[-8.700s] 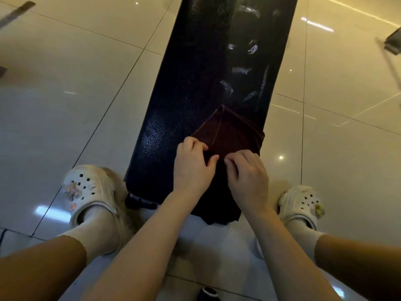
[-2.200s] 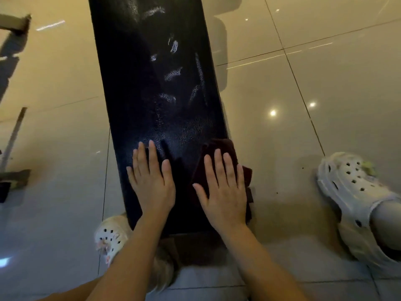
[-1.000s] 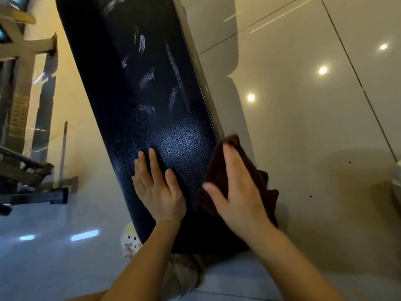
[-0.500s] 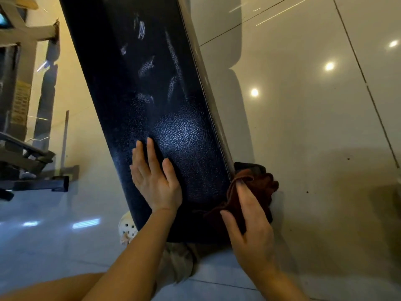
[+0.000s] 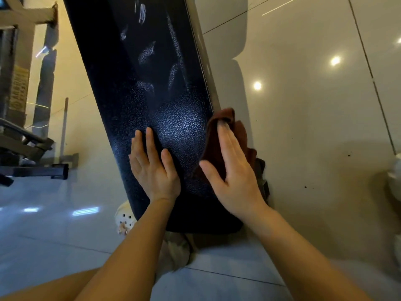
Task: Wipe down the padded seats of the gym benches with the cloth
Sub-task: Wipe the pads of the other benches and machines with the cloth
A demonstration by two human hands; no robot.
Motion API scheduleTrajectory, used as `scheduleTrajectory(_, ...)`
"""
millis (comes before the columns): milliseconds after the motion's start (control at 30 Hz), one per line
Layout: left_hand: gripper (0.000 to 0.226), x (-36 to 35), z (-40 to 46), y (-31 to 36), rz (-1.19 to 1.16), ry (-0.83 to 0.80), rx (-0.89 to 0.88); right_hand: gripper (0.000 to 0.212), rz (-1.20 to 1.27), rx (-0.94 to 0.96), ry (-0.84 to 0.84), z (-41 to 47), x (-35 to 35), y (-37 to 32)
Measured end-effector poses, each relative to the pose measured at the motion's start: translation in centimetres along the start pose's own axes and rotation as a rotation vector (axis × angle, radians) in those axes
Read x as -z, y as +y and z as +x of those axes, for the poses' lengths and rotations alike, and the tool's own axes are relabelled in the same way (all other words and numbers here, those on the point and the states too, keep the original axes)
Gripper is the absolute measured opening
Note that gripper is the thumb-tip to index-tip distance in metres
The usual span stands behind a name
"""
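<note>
A long black padded bench seat (image 5: 152, 72) runs from the near centre up and away, with streaky marks on its leather. My left hand (image 5: 153, 164) lies flat on the near part of the pad, fingers straight. A dark red-brown cloth (image 5: 235, 131) is bunched against the pad's right edge and hangs partly over the side. My right hand (image 5: 233, 170) presses on the cloth with straight fingers, covering most of it.
Glossy pale floor tiles (image 5: 314, 127) spread to the right and reflect ceiling lights. A metal gym frame (image 5: 26, 153) stands on the left. A white clog (image 5: 125, 218) shows under the bench's near end, and another white shoe (image 5: 396, 181) sits at the right margin.
My right hand has slid with the cloth from lower on the pad's right edge up along it. Before that it pushed the cloth off the top toward the edge. The left hand stayed flat.
</note>
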State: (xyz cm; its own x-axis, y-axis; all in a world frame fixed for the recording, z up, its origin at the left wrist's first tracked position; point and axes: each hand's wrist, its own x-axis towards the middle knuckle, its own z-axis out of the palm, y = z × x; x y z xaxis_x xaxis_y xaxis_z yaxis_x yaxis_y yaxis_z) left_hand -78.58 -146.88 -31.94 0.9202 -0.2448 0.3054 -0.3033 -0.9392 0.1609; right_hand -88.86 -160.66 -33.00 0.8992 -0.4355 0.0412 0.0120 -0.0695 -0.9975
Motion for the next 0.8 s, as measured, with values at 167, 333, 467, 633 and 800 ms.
scheduleTrajectory(167,0.058,0.1,0.1,0.0,0.003,-0.006,0.011,0.066,0.047,-0.112,0.011,-10.6,-0.6,1.8)
scheduleTrajectory(333,0.058,0.3,-0.1,0.2,0.01,-0.002,0.02,0.066,-0.018,-0.016,-0.055,-10.5,0.5,2.8)
scheduleTrajectory(467,0.058,0.2,-0.2,0.2,0.02,-0.012,0.021,0.064,-0.102,0.078,-0.048,-5.0,0.5,2.0)
scheduleTrajectory(633,0.057,0.4,-0.5,0.1,0.006,-0.034,0.041,0.067,-0.009,0.011,-0.105,6.7,0.6,-1.0)
scheduleTrajectory(800,0.056,0.4,-0.2,-0.2,0.003,-0.049,0.046,0.067,-0.074,0.027,-0.009,8.2,-0.1,-1.9)
